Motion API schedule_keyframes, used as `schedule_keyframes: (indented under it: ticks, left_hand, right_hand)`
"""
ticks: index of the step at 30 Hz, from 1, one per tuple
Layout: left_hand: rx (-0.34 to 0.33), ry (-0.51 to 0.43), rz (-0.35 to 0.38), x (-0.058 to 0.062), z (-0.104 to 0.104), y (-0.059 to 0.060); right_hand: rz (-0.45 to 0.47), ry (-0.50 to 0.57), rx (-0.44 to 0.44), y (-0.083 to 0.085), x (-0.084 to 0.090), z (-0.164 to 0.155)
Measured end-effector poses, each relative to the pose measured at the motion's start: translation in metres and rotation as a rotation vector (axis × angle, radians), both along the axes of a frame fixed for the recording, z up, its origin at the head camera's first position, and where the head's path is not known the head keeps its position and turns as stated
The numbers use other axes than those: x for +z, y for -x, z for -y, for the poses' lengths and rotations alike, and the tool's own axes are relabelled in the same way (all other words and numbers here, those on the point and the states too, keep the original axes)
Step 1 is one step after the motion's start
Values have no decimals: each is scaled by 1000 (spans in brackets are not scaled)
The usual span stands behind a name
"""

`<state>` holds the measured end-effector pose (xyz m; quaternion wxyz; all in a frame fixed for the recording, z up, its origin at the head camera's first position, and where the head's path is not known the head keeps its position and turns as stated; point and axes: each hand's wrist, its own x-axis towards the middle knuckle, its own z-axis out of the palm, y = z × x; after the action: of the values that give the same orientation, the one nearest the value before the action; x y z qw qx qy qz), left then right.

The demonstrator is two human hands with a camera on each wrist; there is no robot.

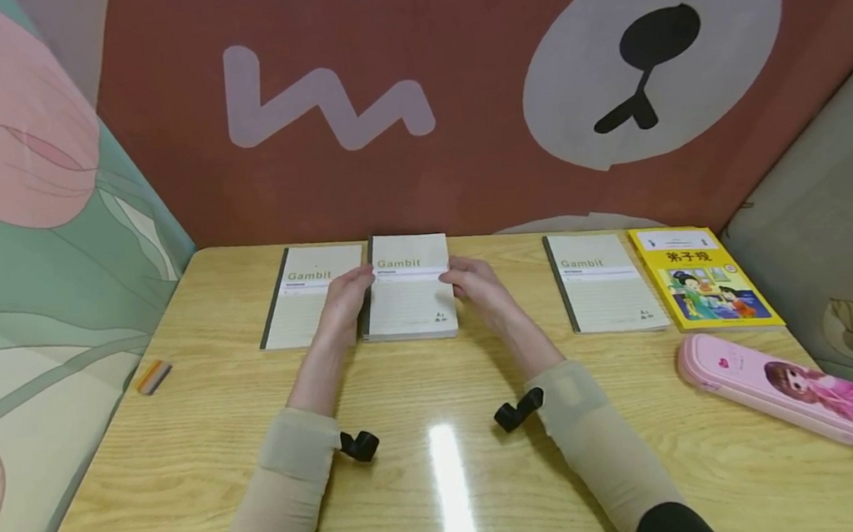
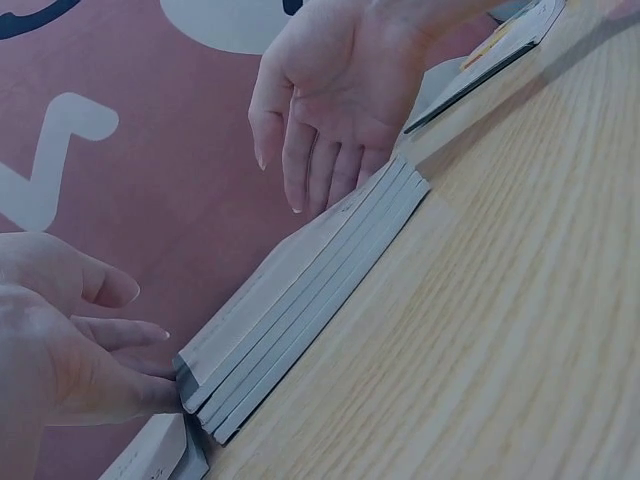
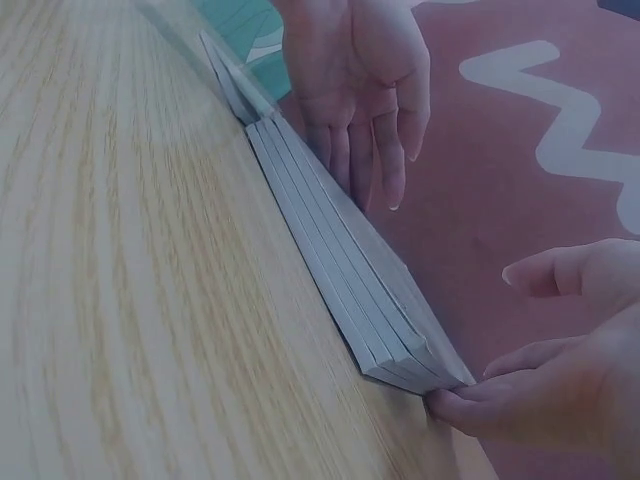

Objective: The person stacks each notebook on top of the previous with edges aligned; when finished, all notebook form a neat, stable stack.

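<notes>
Right in the Middle, with a Touch on Each Side

Between two hands, a neat stack of white notebooks (image 1: 410, 305); lying flat on the yellow wooden table (image 1: 385, 503), up near the back edge, close to the red-brown wall (image 1: 464, 171); a green word, "Gambit", on the top cover, and a dark strip down the left side.

At the left edge of the stack, the left hand (image 1: 348, 297); not closed up, fingers mostly straight, tips touching the side; at the right edge, the right hand (image 1: 479, 283); loose and unfolded too, palm turned in toward the stack, tips touching that side; so, the stack to the right of one hand and to the left of the other; pale sleeves (image 1: 271, 487) on both arms, with a small black gadget (image 1: 360, 446) at each wrist.

Just beside the stack, partly behind the left hand, a single notebook (image 1: 305, 309) with the same green word; well apart on the other side, past the right hand, another single notebook (image 1: 604, 285); right next to that, a yellow book (image 1: 706, 277) with a picture of people; nearer the front, a long pink case (image 1: 782, 388) with a doll-like girl on top; far over on the left, a tiny stripy block (image 1: 153, 377), alone near the table's edge.
</notes>
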<state>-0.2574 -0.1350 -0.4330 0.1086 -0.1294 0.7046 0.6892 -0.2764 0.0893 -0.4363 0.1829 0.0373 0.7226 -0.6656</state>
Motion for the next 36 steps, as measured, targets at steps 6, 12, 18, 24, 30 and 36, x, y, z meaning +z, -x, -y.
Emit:
schedule_keyframes:
  ticks: [6,12,18,24,30,36]
  left_hand:
    - [-1,30,9,-1,-2,1]
    - [-1,57,-30,-2,-3,0]
    - [40,130,-148,13,-11,-2]
    - [-64,101,-236,26,-70,8]
    - [-270,-124,-181,13,-147,19]
    - [-324,-315,-17,0,-205,18]
  right_hand:
    - [-13,31,2,0,0,0]
    - [18,113,-9,1,6,-6]
    - [-89,116,7,9,23,-42]
    - [-131,-88,68,14,39,-116]
    - [-109,-359,87,12,41,-201]
    - [-48,-508,37,4,41,-263]
